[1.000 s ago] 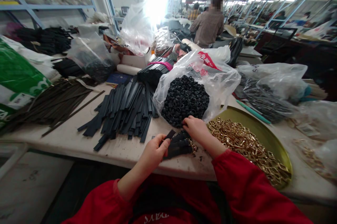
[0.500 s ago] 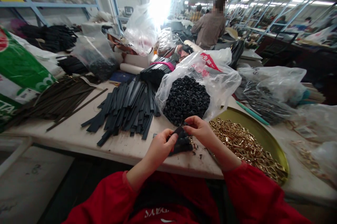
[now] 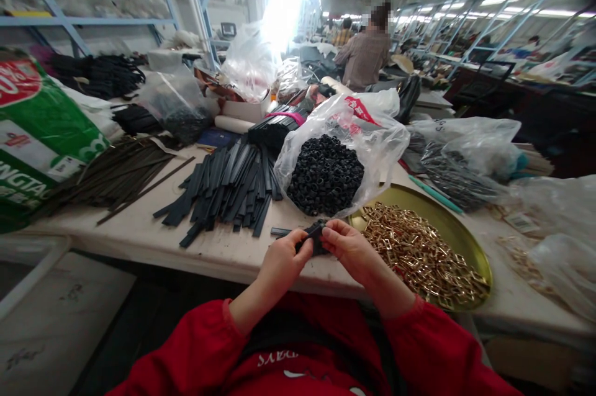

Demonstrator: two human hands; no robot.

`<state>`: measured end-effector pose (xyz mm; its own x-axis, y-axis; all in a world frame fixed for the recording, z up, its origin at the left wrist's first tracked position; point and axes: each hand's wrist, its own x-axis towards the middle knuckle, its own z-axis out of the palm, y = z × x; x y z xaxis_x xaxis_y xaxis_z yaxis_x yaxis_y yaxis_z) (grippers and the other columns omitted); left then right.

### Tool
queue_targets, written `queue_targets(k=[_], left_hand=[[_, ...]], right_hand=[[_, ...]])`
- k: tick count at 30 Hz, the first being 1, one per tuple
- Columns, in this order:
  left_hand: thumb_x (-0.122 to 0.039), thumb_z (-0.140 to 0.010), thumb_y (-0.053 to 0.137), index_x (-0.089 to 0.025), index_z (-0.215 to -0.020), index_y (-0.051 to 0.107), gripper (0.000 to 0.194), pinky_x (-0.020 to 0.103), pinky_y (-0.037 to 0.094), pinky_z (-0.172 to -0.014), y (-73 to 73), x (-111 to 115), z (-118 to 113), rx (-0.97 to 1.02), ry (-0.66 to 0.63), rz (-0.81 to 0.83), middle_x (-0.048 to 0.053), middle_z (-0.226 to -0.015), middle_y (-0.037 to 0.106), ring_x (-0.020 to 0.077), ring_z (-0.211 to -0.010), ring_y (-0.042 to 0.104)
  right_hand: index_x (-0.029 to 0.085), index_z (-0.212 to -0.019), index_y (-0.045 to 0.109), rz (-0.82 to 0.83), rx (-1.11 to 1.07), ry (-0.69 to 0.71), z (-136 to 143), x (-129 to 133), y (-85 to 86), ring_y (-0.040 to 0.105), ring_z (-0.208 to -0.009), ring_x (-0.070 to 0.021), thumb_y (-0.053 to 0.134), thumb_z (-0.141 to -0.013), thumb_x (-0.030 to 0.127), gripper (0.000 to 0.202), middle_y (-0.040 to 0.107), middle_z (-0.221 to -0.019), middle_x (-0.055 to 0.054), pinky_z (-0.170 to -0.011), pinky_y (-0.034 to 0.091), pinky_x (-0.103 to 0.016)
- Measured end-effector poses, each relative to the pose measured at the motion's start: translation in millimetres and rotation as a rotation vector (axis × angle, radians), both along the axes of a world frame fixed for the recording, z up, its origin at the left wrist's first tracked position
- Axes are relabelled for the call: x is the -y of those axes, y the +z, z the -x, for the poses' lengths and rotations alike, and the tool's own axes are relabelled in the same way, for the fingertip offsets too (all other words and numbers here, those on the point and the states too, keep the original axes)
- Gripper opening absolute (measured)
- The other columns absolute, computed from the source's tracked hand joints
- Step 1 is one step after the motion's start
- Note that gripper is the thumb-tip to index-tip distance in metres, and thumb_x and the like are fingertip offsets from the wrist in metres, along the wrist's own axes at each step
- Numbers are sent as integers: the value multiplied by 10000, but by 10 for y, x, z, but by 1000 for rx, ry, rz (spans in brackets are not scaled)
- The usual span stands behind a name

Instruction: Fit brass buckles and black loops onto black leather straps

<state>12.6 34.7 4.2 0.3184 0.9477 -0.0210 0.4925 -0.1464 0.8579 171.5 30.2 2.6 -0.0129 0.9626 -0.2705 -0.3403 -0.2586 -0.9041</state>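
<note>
In the head view, the person's left hand (image 3: 285, 256) and right hand (image 3: 350, 246) meet above the near edge of a pale counter (image 3: 223, 253). The left hand grips a short dark strap (image 3: 315, 232) between thumb and fingers, and the right hand pinches its other end; whether a small ring is also caught in the right fingertips is too small to tell. More dark pieces lie on the counter just behind the hands, partly hidden by them. Beyond the hands, an open clear plastic bag (image 3: 382, 138) with red print holds a heap of small black rings (image 3: 326, 175). To the right of the hands, a round gold-coloured tray (image 3: 475, 247) carries a mound of gold metal buckles (image 3: 419, 253). On the left, flat black strips (image 3: 228, 185) lie fanned out on the counter, and behind them sits a bundle of black strips bound with a pink band (image 3: 289, 115). Farther left are long brown strips (image 3: 123, 166) and a green and white printed bag (image 3: 51, 135). A slim teal tool (image 3: 436, 193) lies along the tray's far side, near a clear bag of dark pieces (image 3: 470, 141). In the background, a person in a brown top (image 3: 365, 58) faces away.
</note>
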Motion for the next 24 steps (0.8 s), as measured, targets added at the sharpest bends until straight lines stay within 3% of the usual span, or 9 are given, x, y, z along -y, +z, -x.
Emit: queue_targets(k=[4, 8, 11, 14, 20, 24], left_hand=[[-380, -815, 434, -176, -726, 547, 249, 195, 288, -442, 30, 16, 14, 95, -136, 160, -72, -462, 426, 80, -411, 393], [-366, -809, 436, -166, -707, 530, 243, 197, 305, -453, 48, 40, -3, 144, -154, 173, -67, -470, 436, 81, -430, 404], [-287, -801, 447, -151, -911, 536, 196, 211, 371, -535, 45, 75, -8, 180, -141, 129, -32, -585, 547, 105, -546, 505], [-180, -784, 422, -145, -1069, 444, 288, 223, 401, -599, 41, 91, 15, 250, -155, 150, -11, -679, 594, 113, -633, 548], [-253, -791, 472, -169, -1000, 426, 230, 228, 396, -575, 8, 58, 74, 222, -107, 180, -14, -673, 612, 125, -622, 570], [-338, -760, 545, -182, -953, 467, 260, 239, 395, -576, -22, 46, 98, 76, -51, 122, 5, -726, 630, 142, -637, 577]], right_hand=[[188, -772, 586, -152, 205, -5, 3, 94, -22, 533, -605, -102, 732, -608, 354, 276, 590, -643, 41, -609, 425, -243], [196, -804, 607, -169, 258, 60, 35, 159, -26, 556, -682, -133, 720, -607, 360, 280, 616, -712, 22, -663, 440, -277], [191, -789, 594, -140, 240, 48, 73, 201, -24, 543, -659, -128, 704, -624, 381, 275, 606, -701, 22, -642, 434, -270], [197, -806, 571, -141, 240, 36, 117, 260, -25, 529, -630, -122, 707, -633, 384, 289, 588, -670, 31, -609, 419, -254], [193, -799, 600, -122, 42, 46, 133, 334, -54, 535, -629, -118, 511, -801, 496, 317, 598, -709, -1, -620, 426, -261], [205, -849, 594, 55, -56, 124, 117, 324, -84, 498, -602, -77, 677, -696, 418, 275, 577, -741, 30, -587, 399, -208]])
